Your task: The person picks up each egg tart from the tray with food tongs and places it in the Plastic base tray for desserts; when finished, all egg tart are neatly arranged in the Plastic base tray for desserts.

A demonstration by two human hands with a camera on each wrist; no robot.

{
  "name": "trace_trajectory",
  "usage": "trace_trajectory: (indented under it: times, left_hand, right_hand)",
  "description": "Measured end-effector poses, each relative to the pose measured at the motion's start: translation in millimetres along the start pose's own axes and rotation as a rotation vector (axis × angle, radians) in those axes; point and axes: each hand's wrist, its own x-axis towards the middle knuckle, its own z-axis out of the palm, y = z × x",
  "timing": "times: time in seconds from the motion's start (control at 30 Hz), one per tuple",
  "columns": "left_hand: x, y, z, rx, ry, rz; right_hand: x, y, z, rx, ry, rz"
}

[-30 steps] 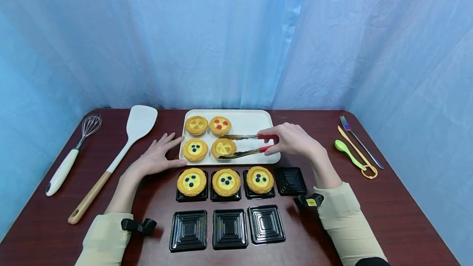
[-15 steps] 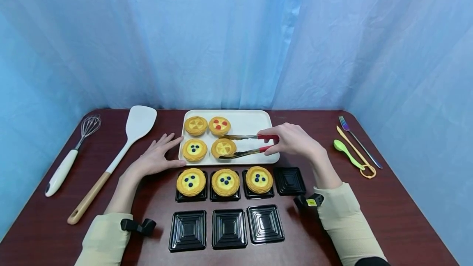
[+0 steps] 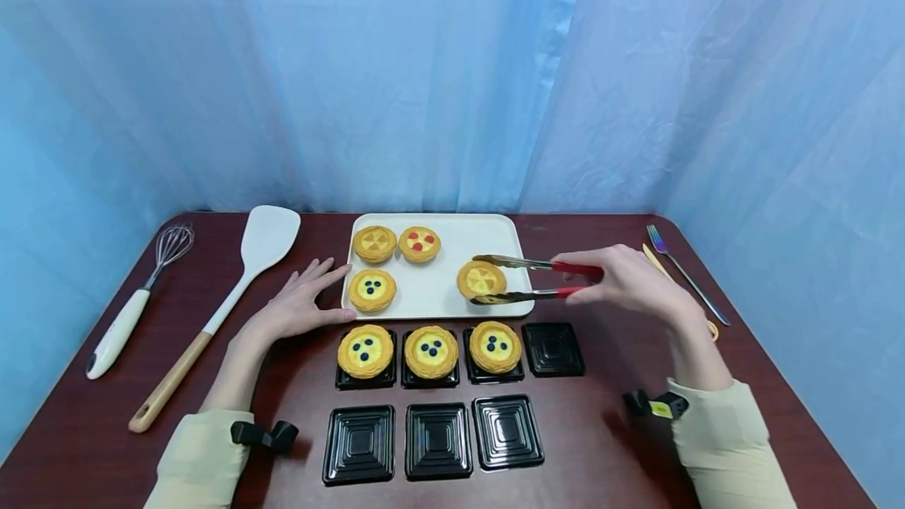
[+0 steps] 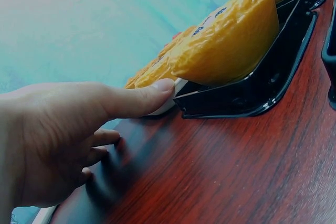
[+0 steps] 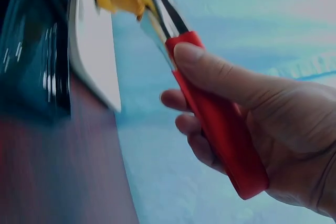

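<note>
Head view: my right hand point(image 3: 625, 280) grips the red-handled tongs point(image 3: 519, 262), thumb on one handle, the metal arms flanking a wedge-topped tart point(image 3: 482, 280). That tart sits left of the hand, over the white tray point(image 3: 427, 281) — whether it touches the surface, I cannot tell. My left hand point(image 3: 300, 301) lies with fingers extended and spread at the tray's left edge, thumb at its near corner. Just right of those fingers is a blue-dotted tart point(image 3: 372, 291); farther from me, a second wedge-topped pastry point(image 3: 375, 244) and a red-topped one point(image 3: 420, 246). Nearer my body than the tongs, four black holders point(image 3: 554, 349) stand in a row. A white spatula point(image 3: 270, 238) lies left of my left hand — a fork point(image 3: 682, 271), right of my right.
</note>
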Motion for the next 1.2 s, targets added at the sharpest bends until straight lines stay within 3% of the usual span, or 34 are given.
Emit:
trace_trajectory:
  times: [0.2, 0.37, 0.57, 0.67, 0.97, 1.2]
  left_hand:
    - [-3.2, -1.4, -4.8, 0.004, -0.002, -0.007]
    - [-7.4, -3.8, -10.0, 0.007, -0.001, -0.012]
    - [-6.7, -4.6, -8.9, 0.001, -0.001, -0.008]
    - [-5.7, -4.9, -7.5, 0.001, -0.001, -0.01]
    - [-2.6, -1.6, -5.3, -0.008, -0.002, -0.01]
    - [-2.5, -0.8, -4.8, -0.007, -0.003, -0.009]
  right_hand:
    - [-43, 20, -12, 0.064, -0.003, -0.011]
    - [-63, 31, -20, 0.146, -0.026, -0.044]
    - [-83, 45, -28, 0.234, -0.116, 0.088]
    - [-87, 52, -29, 0.251, -0.132, 0.108]
    - [-88, 64, -27, 0.255, -0.142, 0.003]
    - [-89, 68, -25, 0.255, -0.174, -0.022]
